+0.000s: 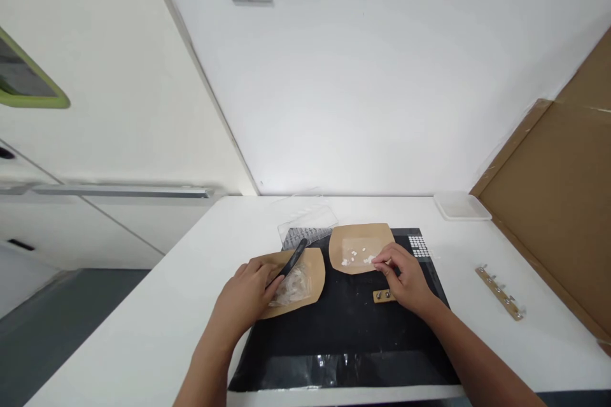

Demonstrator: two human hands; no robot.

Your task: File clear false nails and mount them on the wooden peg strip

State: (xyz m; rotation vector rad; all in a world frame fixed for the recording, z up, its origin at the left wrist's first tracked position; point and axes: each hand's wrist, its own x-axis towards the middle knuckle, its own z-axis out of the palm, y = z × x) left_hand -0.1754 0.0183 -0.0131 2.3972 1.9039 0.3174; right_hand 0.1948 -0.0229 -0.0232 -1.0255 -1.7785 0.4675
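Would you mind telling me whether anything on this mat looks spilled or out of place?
Yes: small white flakes lie scattered on the tan paper sheet by the right hand, looking spilled rather than placed. The black mat also has a glossy, rumpled strip along its near edge.

The left hand [245,297] grips a slim black-handled tool [292,259], held slantwise over a curved kraft-paper sheet [314,280] lying on a black mat [344,331]. A crumpled clear plastic bag [293,286] of whitish material sits on the sheet, just beside the hand. Nearby, the fingertips [379,257] of the right hand [405,278] rest at the edge of a second rounded kraft-paper sheet [358,236], its pale centre dotted with small white fragments [356,259]. The two sheets lie close together, almost touching, on the mat.
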